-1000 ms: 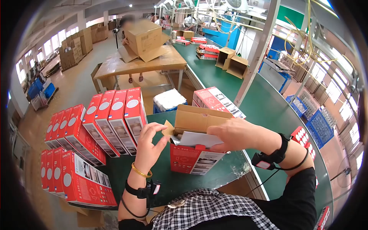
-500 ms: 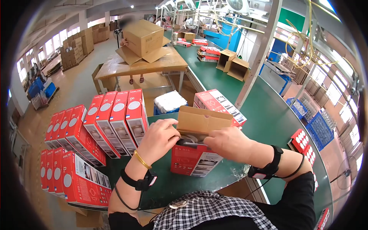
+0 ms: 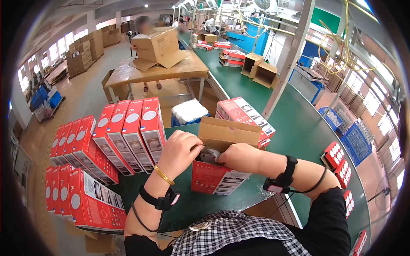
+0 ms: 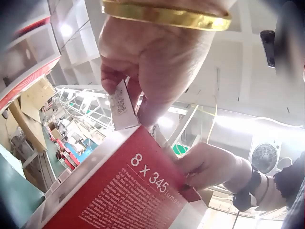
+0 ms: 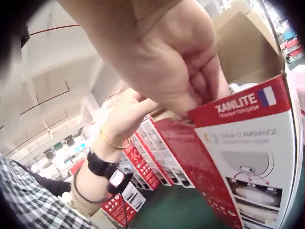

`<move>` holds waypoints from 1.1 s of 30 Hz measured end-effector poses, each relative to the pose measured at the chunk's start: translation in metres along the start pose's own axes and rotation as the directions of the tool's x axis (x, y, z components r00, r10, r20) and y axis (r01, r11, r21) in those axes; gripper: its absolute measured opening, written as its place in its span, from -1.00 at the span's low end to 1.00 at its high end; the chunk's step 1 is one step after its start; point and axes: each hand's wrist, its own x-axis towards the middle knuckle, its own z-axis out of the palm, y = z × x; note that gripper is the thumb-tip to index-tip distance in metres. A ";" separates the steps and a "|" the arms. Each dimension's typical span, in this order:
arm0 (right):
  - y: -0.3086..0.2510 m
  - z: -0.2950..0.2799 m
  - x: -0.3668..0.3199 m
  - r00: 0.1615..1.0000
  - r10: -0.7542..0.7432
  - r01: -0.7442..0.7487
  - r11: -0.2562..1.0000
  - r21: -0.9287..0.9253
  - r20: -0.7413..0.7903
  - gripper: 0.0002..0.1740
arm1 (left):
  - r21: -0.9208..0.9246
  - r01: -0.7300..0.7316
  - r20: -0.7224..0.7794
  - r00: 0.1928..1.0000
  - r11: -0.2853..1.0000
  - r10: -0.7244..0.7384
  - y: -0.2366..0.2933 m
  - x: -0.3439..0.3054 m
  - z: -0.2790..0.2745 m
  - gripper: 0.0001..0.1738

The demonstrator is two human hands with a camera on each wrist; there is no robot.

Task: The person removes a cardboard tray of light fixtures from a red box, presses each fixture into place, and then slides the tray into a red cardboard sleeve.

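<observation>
A red and white carton (image 3: pixel 220 177) stands upright on the green table, its brown lid (image 3: pixel 230 130) raised at the back. In the head view, my left hand (image 3: pixel 181 151) is at the carton's left top edge. The left wrist view shows its thumb and fingers pinching a small side flap (image 4: pixel 123 106) with a printed code. My right hand (image 3: pixel 241 157) reaches over the front edge, with its fingers bent down into the opening. Its fingertips are hidden by the front panel (image 5: pixel 248 157), so I cannot tell whether they hold anything. Something pale (image 3: pixel 209 155) shows inside the carton.
Rows of similar red cartons (image 3: pixel 128 132) stand on the left. Another carton (image 3: pixel 245 117) lies behind the lid, near a blue crate with white contents (image 3: pixel 190 113). A person (image 3: pixel 145 30) handles a large cardboard box (image 3: pixel 156 47) at the wooden table (image 3: pixel 171 73).
The white sheet seen at the opening a second ago no longer shows. My left hand has come onto the left side flap. My right hand has moved left and down into the opening.
</observation>
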 end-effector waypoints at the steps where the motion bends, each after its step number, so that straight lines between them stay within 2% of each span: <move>1: 0.003 -0.003 -0.001 1.000 0.014 -0.016 0.991 0.132 0.014 -0.81 | -0.001 0.005 0.002 1.000 1.000 -0.005 -0.001 -0.001 0.000 -0.90; 3: 0.015 -0.006 -0.012 1.000 -0.028 0.030 0.984 0.178 -0.008 -0.79 | -0.047 0.001 0.012 1.000 0.999 0.000 0.000 -0.004 -0.004 -0.90; 4: 0.015 -0.013 -0.023 0.971 -0.031 0.087 0.969 0.231 -0.236 -0.79 | -0.094 0.001 0.026 1.000 0.996 0.001 0.000 -0.007 -0.006 -0.89; 5: 0.017 -0.018 -0.032 0.892 -0.019 0.156 0.951 0.268 -0.452 -0.79 | -0.096 0.000 0.022 1.000 0.995 0.002 -0.001 -0.010 -0.006 -0.89; 7: 0.019 -0.014 -0.044 0.855 -0.026 0.153 0.967 0.204 -0.518 -0.80 | -0.100 -0.004 0.056 0.998 0.995 0.009 -0.003 -0.018 -0.008 -0.86; 9: 0.018 -0.006 -0.051 0.726 -0.115 0.100 0.993 -0.062 -0.678 -0.72 | -0.044 0.002 0.057 0.998 0.999 0.000 0.000 -0.023 -0.001 -0.84; 10: 0.020 0.003 -0.054 0.724 -0.112 0.099 0.993 -0.058 -0.681 -0.72 | 0.010 0.008 0.054 0.998 1.000 -0.009 0.002 -0.025 0.002 -0.83; 12: 0.022 0.025 -0.057 0.808 -0.200 0.142 0.979 -0.146 -0.554 -0.64 | 0.024 0.006 0.075 0.997 1.000 -0.008 0.004 -0.027 0.000 -0.83; 13: 0.017 0.033 -0.058 0.835 -0.180 0.109 0.980 -0.165 -0.520 -0.59 | 0.037 0.006 0.093 0.996 0.999 -0.010 0.004 -0.028 -0.002 -0.84; 14: 0.015 0.034 -0.060 0.811 -0.160 0.090 0.985 -0.150 -0.562 -0.58 | 0.048 0.003 0.098 0.995 0.999 -0.008 0.003 -0.030 -0.002 -0.84; 16: 0.016 0.034 -0.059 0.780 -0.141 0.080 0.989 -0.127 -0.610 -0.58 | -0.060 0.063 0.120 0.991 0.996 -0.056 0.002 -0.036 -0.002 -0.83; 18: 0.025 0.034 -0.056 0.696 -0.106 -0.006 0.988 -0.154 -0.710 -0.67 | -0.051 0.045 0.105 0.994 0.998 -0.040 0.007 -0.037 -0.001 -0.81; 19: 0.031 0.038 -0.054 0.689 -0.109 -0.001 0.988 -0.152 -0.716 -0.67 | -0.050 0.026 0.083 0.996 0.998 -0.022 0.009 -0.036 -0.001 -0.80; 20: 0.037 0.042 -0.051 0.696 0.017 -0.062 0.997 -0.036 -0.718 -0.73 | -0.016 -0.028 0.088 0.996 0.999 0.030 0.011 -0.037 -0.003 -0.75; 21: 0.041 0.044 -0.048 0.696 0.142 -0.121 0.989 0.081 -0.703 -0.77 | -0.002 -0.031 0.091 0.995 1.000 0.031 0.015 -0.038 -0.005 -0.75; 22: 0.042 0.041 -0.045 0.683 0.226 -0.176 0.974 0.145 -0.694 -0.80 | -0.065 0.003 0.059 0.998 0.998 0.001 0.021 -0.040 -0.008 -0.69; 23: 0.043 0.039 -0.044 0.680 0.215 -0.158 0.977 0.145 -0.701 -0.80 | -0.125 0.037 0.025 0.999 0.991 -0.035 0.027 -0.041 -0.011 -0.63; 24: 0.045 0.037 -0.045 0.682 0.205 -0.141 0.979 0.149 -0.702 -0.80 | -0.242 0.082 -0.072 0.992 0.967 -0.102 0.034 -0.042 -0.014 -0.60; 25: 0.047 0.038 -0.046 0.686 0.199 -0.126 0.980 0.155 -0.700 -0.81 | -0.227 0.089 -0.071 0.992 0.970 -0.108 0.032 -0.046 -0.011 -0.60; 26: 0.051 0.040 -0.046 0.692 0.196 -0.087 0.978 0.189 -0.695 -0.80 | -0.516 0.261 -0.125 0.919 0.816 -0.373 0.024 -0.050 -0.003 -0.63; 27: 0.052 0.039 -0.045 0.692 0.189 -0.075 0.979 0.191 -0.697 -0.80 | -0.762 0.340 -0.094 0.784 0.551 -0.614 0.012 -0.054 0.006 -0.66; 28: 0.052 0.036 -0.047 0.716 0.215 -0.090 0.972 0.218 -0.664 -0.78 | -0.722 0.412 0.019 0.815 0.556 -0.580 0.000 -0.057 0.010 -0.71; 29: 0.052 0.032 -0.049 0.737 0.241 -0.109 0.964 0.241 -0.632 -0.75 | -0.720 0.413 0.015 0.813 0.558 -0.582 -0.002 -0.060 0.018 -0.71; 30: 0.049 0.025 -0.049 0.764 0.287 -0.167 0.953 0.253 -0.578 -0.70 | -0.793 0.343 0.057 0.865 0.504 -0.499 0.001 -0.058 0.026 -0.73; 31: 0.051 0.022 -0.046 0.757 0.290 -0.167 0.952 0.256 -0.586 -0.70 | -0.856 0.280 0.093 0.910 0.435 -0.403 0.004 -0.054 0.032 -0.75; 33: 0.056 0.022 -0.042 0.805 0.288 -0.161 0.947 0.278 -0.518 -0.69 | -0.881 0.252 0.092 0.922 0.401 -0.376 0.002 -0.051 0.037 -0.82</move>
